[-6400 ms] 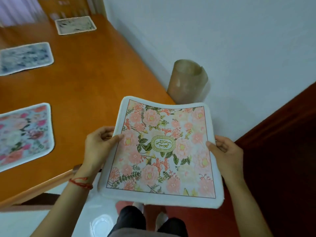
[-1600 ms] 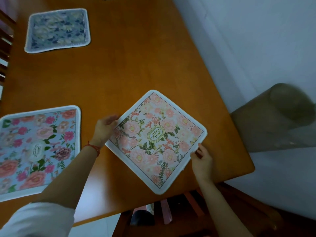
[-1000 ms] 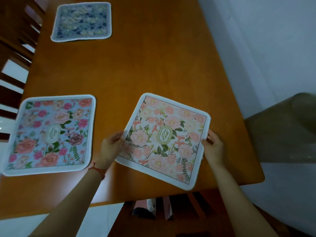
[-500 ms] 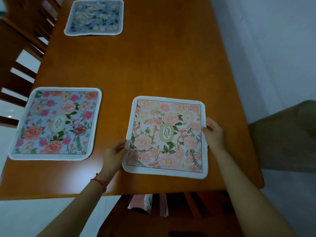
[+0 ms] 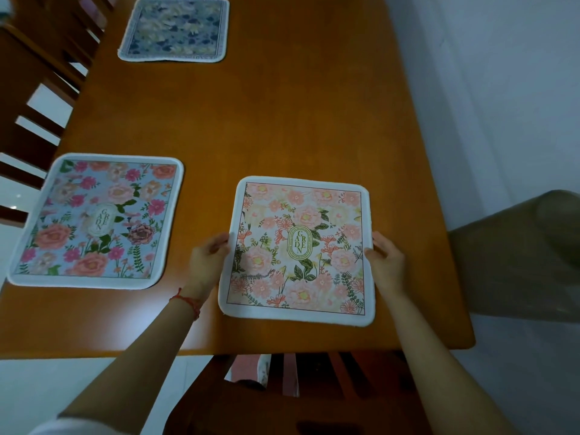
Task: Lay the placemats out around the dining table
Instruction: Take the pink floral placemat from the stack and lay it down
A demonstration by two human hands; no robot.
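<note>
A peach floral placemat (image 5: 301,246) with a white border lies flat on the orange wooden dining table (image 5: 282,120), square to the near edge. My left hand (image 5: 205,265) pinches its left edge with curled fingers. My right hand (image 5: 387,265) grips its right edge the same way. Left of it lies a blue-and-pink floral placemat (image 5: 97,221). A darker blue patterned placemat (image 5: 175,29) sits further up the left side.
Wooden chair backs (image 5: 31,73) line the table's left side. Another chair (image 5: 282,387) stands tucked under the near edge below my arms. A rolled translucent sheet (image 5: 518,255) leans by the white wall (image 5: 502,89) at the right corner.
The peach placemat came from my hands in the air down onto the table. It was then turned from a diagonal to square with the table edge, both hands staying on its sides.
</note>
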